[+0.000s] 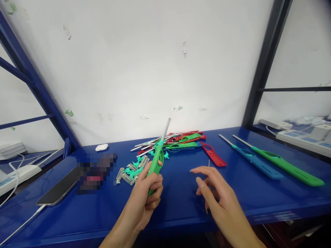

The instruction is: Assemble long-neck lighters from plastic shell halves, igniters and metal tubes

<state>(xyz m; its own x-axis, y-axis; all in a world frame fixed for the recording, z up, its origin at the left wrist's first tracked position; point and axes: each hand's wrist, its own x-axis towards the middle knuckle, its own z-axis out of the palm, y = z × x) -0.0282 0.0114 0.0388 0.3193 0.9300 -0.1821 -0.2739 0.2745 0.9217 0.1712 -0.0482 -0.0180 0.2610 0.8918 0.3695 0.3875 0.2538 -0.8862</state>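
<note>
My left hand [147, 193] is wrapped round the handle of a green long-necked gas lighter [156, 162], its metal tube pointing up and away. The palm and fingers hide its lower end. My right hand [216, 193] is held above the blue table to the right, thumb and fingers apart and curved. Parts of a thin rod [209, 163] show beyond and between its fingers; I cannot tell whether it touches them. Beyond my left hand lie clear fuel tanks [128, 178] and turquoise plastic pieces [141, 161]. A red handle shell [214, 155] lies beyond my right hand.
Lighter parts in red, green and blue form a pile [186, 139] by the wall. A blue lighter [256, 160] and another green lighter [289, 165] lie at right. A phone [60, 187] with a cable, a blurred-out item [97, 174] and a white case [101, 147] are at left.
</note>
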